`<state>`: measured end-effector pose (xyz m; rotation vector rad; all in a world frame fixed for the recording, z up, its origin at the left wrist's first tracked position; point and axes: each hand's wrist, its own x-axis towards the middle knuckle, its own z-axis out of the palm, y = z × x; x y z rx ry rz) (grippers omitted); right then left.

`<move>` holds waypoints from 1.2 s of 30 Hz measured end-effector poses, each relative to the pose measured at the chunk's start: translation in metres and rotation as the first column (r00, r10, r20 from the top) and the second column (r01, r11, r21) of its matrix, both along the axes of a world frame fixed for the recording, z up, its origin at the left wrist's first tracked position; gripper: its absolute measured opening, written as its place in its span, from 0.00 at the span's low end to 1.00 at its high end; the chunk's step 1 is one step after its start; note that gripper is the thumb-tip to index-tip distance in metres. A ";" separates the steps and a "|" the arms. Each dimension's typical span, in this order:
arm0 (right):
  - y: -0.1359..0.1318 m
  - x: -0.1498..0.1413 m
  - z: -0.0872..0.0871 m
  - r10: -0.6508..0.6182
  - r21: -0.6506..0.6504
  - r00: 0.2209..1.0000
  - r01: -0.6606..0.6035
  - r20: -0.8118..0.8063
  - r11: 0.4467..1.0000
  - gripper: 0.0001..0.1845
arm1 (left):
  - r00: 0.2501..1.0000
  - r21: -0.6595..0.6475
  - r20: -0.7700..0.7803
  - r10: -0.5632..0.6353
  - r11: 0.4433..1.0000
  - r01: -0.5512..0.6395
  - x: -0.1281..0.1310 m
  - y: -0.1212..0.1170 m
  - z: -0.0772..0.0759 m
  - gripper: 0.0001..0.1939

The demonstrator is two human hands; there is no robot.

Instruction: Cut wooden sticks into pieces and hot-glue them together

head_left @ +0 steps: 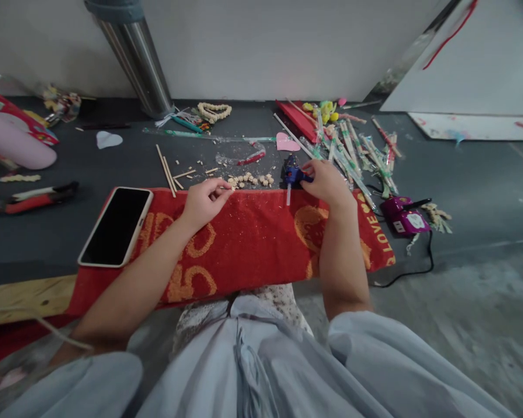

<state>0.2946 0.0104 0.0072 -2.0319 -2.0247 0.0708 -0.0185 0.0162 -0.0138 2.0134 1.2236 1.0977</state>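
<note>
My left hand (206,203) is at the far edge of the red towel (253,249), its thumb and forefinger pinched on a small pale piece (232,188). Just beyond those fingertips lies a row of small cream-coloured wooden bits (253,180). My right hand (329,183) has its fingers on the handle of a blue glue gun (292,172). A whitish glue stick (288,195) sticks out of the gun toward me, over the towel's edge. Short wooden sticks (168,170) lie left of the bits.
A phone (116,227) rests on the towel's left end. Behind stand a steel flask (142,64) and a heart-shaped wooden frame (214,114). Wrapped chopsticks (351,142) spread at the right, near a purple corded device (404,215). Red-handled pliers (30,202) lie far left.
</note>
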 end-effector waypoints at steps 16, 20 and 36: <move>0.050 -0.072 0.009 0.104 -0.112 0.940 -0.071 0.325 0.991 0.18 | 0.998 0.006 -0.019 -0.066 0.998 0.066 0.002 0.002 -0.005 0.05; 0.055 -0.073 0.009 0.102 -0.171 0.938 -0.046 0.332 0.984 0.18 | 0.998 -0.004 -0.008 -0.067 0.998 0.067 0.002 0.002 -0.005 0.05; 0.010 -0.101 0.016 0.348 0.157 0.543 -0.367 -0.764 0.917 0.08 | 0.997 0.028 0.054 -0.046 0.999 0.044 0.004 -0.006 -0.001 0.07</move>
